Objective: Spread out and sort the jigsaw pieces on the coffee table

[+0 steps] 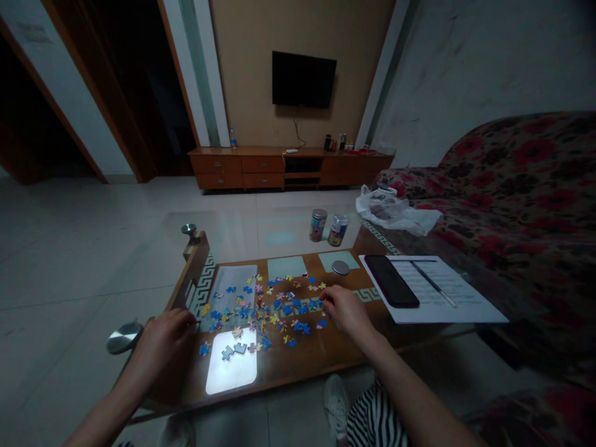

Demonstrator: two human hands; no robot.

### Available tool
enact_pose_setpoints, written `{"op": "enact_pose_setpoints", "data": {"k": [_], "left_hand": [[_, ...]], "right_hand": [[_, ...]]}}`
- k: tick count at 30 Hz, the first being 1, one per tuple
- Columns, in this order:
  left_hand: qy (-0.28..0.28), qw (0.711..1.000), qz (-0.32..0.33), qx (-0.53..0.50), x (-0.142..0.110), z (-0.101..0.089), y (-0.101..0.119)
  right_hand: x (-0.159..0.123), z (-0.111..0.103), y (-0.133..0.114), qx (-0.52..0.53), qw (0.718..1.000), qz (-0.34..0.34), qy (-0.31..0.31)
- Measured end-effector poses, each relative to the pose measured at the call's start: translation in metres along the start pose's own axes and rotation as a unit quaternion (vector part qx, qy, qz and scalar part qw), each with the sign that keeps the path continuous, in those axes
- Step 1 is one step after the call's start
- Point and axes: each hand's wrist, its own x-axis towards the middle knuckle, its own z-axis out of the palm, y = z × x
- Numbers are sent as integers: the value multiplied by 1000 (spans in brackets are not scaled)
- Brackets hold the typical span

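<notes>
Far left, a chrome disc (pixel 125 338) at the corner of a glass-topped coffee table (pixel 298 366), just beside the left hand (pixel 162 344): fingers (pixel 184 320) curled and nearly closed, down at the left edge of the jigsaw pieces (pixel 279 310), any grip hidden from view. Next, small loose jigsaw pieces in blue, pink and yellow, knobbed and irregular, scattered in a broad patch across the table's wooden panel, some over a pale sheet (pixel 233 285), a few grey-looking ones on a bright white patch (pixel 231 369). Then the right hand (pixel 347 310), fingers (pixel 326 298) curved downward, partly closed, at the patch's right edge, any hold impossible to tell. Beyond, a round metal lid (pixel 341 267). Farther right, a black phone (pixel 391 281) and a pen (pixel 433 284) on a printed paper (pixel 465 304).
</notes>
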Motion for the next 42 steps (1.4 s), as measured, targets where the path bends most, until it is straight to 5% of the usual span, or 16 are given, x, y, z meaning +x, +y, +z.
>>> {"op": "enact_pose_setpoints", "data": {"k": [17, 28, 33, 42], "left_hand": [[-4, 1000, 0, -1, 1, 1, -1], [-10, 1000, -26, 1, 0, -5, 2], [-35, 999, -27, -10, -5, -5, 9], [-89, 995, -11, -45, -14, 4, 26]], "right_hand": [[2, 1, 5, -14, 999, 25, 20], [4, 11, -1, 4, 1000, -16, 4], [-1, 28, -28, 31, 995, -94, -27], [-24, 62, -116, 78, 968, -230, -66]]}}
